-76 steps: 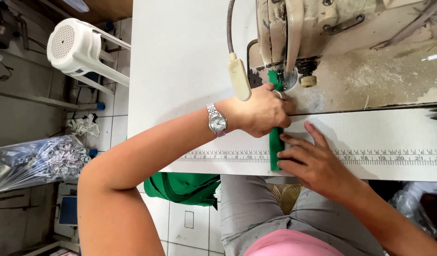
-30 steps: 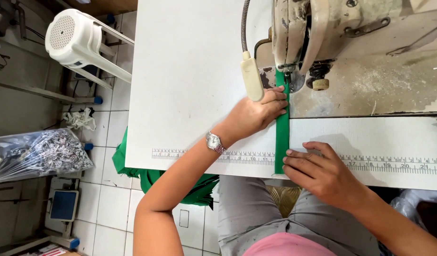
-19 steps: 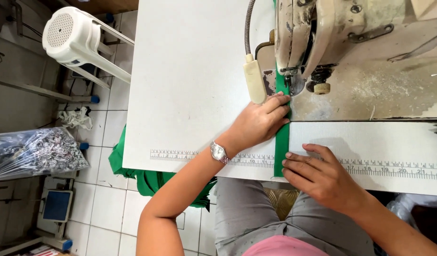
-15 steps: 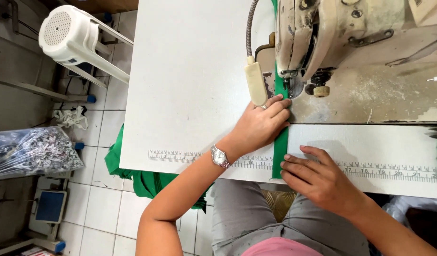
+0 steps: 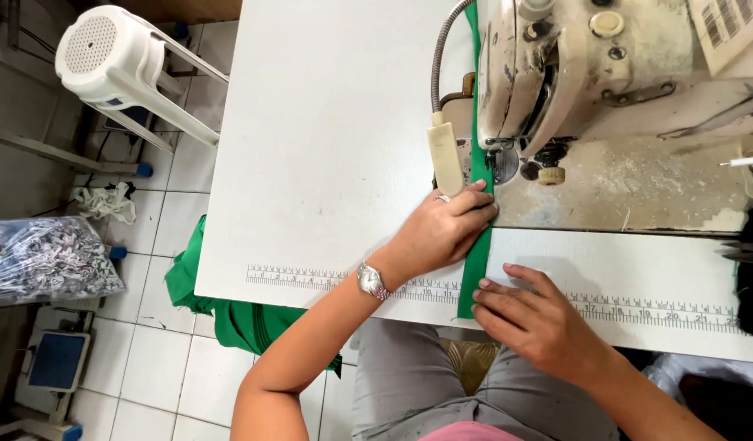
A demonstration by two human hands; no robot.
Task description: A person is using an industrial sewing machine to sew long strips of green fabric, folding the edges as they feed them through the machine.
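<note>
Green fabric strip (image 5: 476, 265) pinned under flat left hand (image 5: 442, 233), flat right hand (image 5: 535, 322) touching its right edge

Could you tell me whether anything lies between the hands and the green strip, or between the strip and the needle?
Nothing visible: left hand and right hand rest on the green strip, which runs under the needle.

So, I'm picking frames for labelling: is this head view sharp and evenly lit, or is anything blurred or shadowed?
Head view: sharp and evenly lit, no motion blur on the left hand or right hand; a soft shadow falls beside the right hand on the white table; the green strip reads clearly; no glare on the sewing machine.
</note>
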